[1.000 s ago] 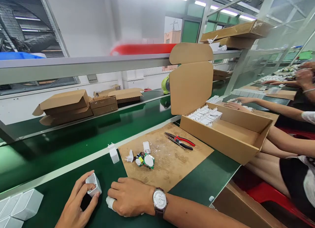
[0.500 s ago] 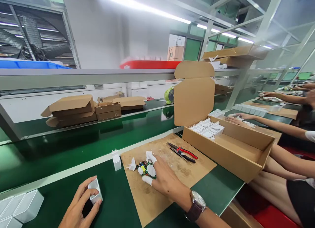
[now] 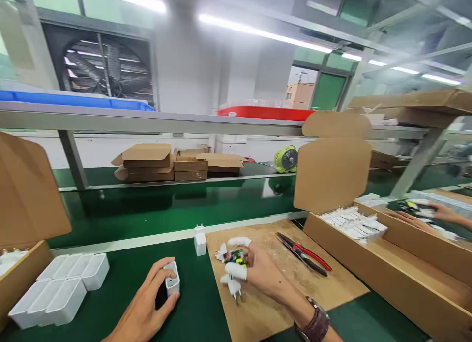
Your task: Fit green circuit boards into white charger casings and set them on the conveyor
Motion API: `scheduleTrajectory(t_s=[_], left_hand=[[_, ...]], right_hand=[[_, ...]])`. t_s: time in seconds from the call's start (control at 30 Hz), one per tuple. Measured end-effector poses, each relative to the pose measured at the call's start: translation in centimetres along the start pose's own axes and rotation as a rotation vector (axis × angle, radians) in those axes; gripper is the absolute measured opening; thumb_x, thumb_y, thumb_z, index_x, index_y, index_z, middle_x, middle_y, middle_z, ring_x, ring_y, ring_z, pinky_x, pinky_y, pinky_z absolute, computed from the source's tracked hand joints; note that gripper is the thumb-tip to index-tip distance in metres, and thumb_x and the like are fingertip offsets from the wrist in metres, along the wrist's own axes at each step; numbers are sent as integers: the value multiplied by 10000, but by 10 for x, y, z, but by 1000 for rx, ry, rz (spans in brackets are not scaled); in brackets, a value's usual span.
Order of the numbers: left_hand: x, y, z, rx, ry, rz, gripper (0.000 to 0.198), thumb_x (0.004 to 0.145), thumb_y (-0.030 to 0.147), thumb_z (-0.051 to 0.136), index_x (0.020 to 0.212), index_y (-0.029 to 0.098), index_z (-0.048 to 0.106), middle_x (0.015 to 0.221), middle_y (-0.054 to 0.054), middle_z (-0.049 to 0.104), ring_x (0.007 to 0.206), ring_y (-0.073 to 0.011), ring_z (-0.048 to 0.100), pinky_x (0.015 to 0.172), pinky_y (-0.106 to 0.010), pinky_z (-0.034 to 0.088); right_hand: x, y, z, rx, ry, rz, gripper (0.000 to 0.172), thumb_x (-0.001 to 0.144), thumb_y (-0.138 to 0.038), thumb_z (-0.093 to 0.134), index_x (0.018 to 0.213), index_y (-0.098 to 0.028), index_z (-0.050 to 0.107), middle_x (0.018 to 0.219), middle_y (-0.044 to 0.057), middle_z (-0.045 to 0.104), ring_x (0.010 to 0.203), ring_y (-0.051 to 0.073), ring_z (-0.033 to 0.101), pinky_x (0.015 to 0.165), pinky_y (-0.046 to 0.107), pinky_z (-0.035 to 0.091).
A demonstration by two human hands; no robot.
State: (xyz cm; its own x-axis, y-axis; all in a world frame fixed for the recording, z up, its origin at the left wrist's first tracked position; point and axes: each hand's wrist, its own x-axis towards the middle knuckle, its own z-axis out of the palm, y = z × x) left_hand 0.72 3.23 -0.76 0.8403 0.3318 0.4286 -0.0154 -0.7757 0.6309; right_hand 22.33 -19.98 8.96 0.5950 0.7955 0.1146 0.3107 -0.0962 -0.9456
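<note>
Left hand [image 3: 142, 305] holds 1 white case [image 3: 173, 285], left of the mat's [image 3: 273, 313] left edge; likely light, stiff, slick, grip side walls. Right hand [image 3: 265, 273], 2 fingers covered, pinches circuit board [image 3: 238, 257] near that edge; probably fragile, take by rims. Board partly hidden by fingers; case inside too.

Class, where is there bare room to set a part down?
Free: green tabletop between the white housings and left hand; brown mat between the pliers and wristwatch. Crowded: around the right hand, with circuit board and two-pin plug.
</note>
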Motion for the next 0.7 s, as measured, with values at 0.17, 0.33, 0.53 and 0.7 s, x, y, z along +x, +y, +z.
scheduleTrajectory(t_s=[0.17, 0.33, 0.53, 0.7], left_hand=[[2, -5, -1, -17, 114, 4, 445, 1028, 347, 587, 1463, 288, 512, 1532, -149, 575, 1426, -316, 605, 1169, -515, 555], [2, -11, -9, -11, 152, -66, 504, 1032, 313, 559, 1521, 288, 441, 1547, -147, 542, 1452, -323, 569, 1184, -539, 538], [3, -10, -11, -31, 97, -97, 592, 1020, 248, 508, 1582, 316, 334, 1597, -145, 475, 1491, -324, 521, 1223, -611, 481], [2, -4, -14, -67, 14, -105, 744, 959, 184, 534, 1637, 329, 264, 1663, -155, 391, 1532, -352, 469, 1256, -652, 420]], right_hand=[[25, -7, 59, -210, -363, 37, 631, 705, -712, 848, 1023, -179, 734, 832, 41, 719, 758, 214, 692, 702, 323, 569], [43, -32, 71, -568, -289, -31, 471, 862, -489, 785, 1213, -181, 725, 1082, 110, 717, 929, 278, 658, 853, 395, 490], [23, -24, 71, -842, -379, -15, 421, 817, -497, 825, 1080, -180, 740, 1022, 111, 737, 908, 312, 709, 815, 375, 528], [12, 10, 63, -770, -385, -223, 694, 857, -188, 755, 1520, -146, 553, 1340, 157, 679, 1214, 294, 675, 1066, 397, 552]])
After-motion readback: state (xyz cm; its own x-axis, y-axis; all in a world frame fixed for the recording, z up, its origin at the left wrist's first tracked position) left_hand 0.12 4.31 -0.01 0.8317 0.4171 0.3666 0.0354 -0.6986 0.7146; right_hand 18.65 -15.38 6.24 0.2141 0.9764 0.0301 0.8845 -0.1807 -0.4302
